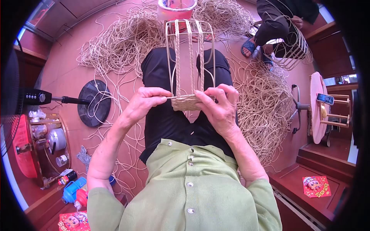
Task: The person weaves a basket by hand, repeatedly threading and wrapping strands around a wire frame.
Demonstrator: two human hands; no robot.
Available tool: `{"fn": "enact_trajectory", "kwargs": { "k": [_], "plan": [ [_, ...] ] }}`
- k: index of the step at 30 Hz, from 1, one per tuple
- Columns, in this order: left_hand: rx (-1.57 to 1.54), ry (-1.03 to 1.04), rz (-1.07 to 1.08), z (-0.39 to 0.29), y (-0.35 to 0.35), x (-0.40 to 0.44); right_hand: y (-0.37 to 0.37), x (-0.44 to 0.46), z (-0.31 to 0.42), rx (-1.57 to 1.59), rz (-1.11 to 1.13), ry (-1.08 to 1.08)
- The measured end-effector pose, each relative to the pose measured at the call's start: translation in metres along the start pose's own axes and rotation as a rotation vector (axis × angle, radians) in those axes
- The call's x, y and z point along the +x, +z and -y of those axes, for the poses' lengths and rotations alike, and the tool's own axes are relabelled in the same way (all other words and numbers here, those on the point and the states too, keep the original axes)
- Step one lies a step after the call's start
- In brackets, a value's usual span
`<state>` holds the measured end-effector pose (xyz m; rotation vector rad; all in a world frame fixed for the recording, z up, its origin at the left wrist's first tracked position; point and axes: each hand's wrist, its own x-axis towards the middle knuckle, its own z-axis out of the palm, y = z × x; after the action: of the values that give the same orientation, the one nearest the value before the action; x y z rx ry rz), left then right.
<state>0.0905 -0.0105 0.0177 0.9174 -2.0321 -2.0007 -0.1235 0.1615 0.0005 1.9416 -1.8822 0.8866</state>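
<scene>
A wire basket frame point(212, 38) stands across my lap, with several pale twisted cords point(190, 57) running lengthwise along it. At its near end is a band of tightly woven cord point(184, 103). My left hand point(148, 101) pinches a strand of cord point(169, 97) at the left edge of this band. My right hand point(220, 104) grips the band's right side, thumb along its upper edge and the other fingers curled, partly hidden behind it.
Large heaps of loose cord point(262, 111) cover the floor on both sides and ahead. A pink bucket point(177, 13) stands beyond the frame. At upper right another person's sandalled foot point(248, 47) is beside a second wire frame point(295, 54). A fan base point(94, 103) is at left.
</scene>
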Motion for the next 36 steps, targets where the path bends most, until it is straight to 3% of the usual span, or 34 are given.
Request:
{"fn": "enact_trajectory", "kwargs": {
  "k": [6,9,10,11,15,18,25,29,33,36],
  "plan": [
    [-0.065,-0.068,0.022,0.0,0.002,0.0,0.004,-0.01,-0.007,0.164,-0.059,0.051],
    [0.013,0.086,-0.114,0.009,0.008,0.002,-0.005,-0.011,-0.016,0.284,-0.203,0.322],
    [0.049,0.159,-0.17,0.01,0.012,0.001,-0.009,-0.014,-0.019,0.397,-0.148,0.419],
    [0.143,0.139,-0.271,0.007,0.017,-0.004,-0.011,-0.014,-0.023,0.38,-0.099,0.348],
    [0.717,0.517,-0.436,-0.023,0.025,-0.005,-0.024,0.009,-0.02,0.13,0.142,0.155],
    [0.749,0.561,-0.544,-0.032,0.038,0.004,-0.026,0.018,-0.022,0.151,0.082,0.112],
    [0.831,0.71,-0.419,-0.016,0.087,0.012,-0.024,0.014,-0.026,0.413,0.198,0.261],
    [0.86,0.759,-0.419,-0.009,0.097,0.017,-0.033,0.009,-0.025,0.665,0.317,0.521],
    [1.003,0.82,-0.443,-0.003,0.113,0.015,-0.028,0.004,-0.018,0.64,0.228,0.495],
    [0.779,0.773,-0.42,-0.005,0.1,0.005,-0.014,0.006,-0.014,0.598,0.098,0.392]
  ]
}}
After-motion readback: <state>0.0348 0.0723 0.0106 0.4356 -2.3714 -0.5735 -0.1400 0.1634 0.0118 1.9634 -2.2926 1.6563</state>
